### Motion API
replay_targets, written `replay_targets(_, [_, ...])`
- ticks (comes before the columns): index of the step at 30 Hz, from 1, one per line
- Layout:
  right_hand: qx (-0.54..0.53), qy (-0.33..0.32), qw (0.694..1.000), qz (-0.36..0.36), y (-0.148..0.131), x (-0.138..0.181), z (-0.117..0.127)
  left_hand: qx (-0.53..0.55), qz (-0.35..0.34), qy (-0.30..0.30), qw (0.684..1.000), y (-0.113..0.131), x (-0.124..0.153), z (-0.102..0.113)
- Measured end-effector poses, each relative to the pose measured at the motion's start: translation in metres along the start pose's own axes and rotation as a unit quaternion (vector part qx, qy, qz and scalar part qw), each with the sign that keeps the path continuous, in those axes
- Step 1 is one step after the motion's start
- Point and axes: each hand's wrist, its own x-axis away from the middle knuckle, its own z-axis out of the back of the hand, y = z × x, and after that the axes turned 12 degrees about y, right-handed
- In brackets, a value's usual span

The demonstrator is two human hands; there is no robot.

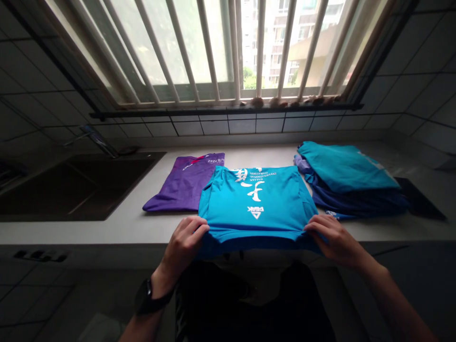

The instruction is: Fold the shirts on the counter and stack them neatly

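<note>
A bright blue T-shirt [256,202] with white print lies folded on the white counter [124,223], its near edge hanging over the front. My left hand [185,242] pinches the shirt's near left corner, fingers closed on the cloth. My right hand [329,237] grips the near right corner the same way. A dark watch sits on my left wrist.
A folded purple shirt [185,183] lies to the left of the blue one. A stack of folded blue and teal shirts [349,180] sits at the right. A dark sink [71,185] is sunk into the counter at far left. A barred window [221,47] stands behind.
</note>
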Motion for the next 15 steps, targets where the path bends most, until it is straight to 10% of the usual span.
replay_targets(5, [-0.028,-0.067,0.997,-0.03,-0.004,0.004,0.008,0.1,-0.01,-0.12,0.988,0.003,0.0,0.006])
replay_targets(9, [-0.01,-0.042,0.999,-0.029,-0.007,-0.003,0.008,0.103,0.061,-0.097,0.988,0.007,-0.012,0.007])
replay_targets(15, [0.101,-0.102,0.99,-0.007,-0.009,-0.002,-0.034,0.053,0.038,-0.224,0.972,0.024,-0.019,-0.025])
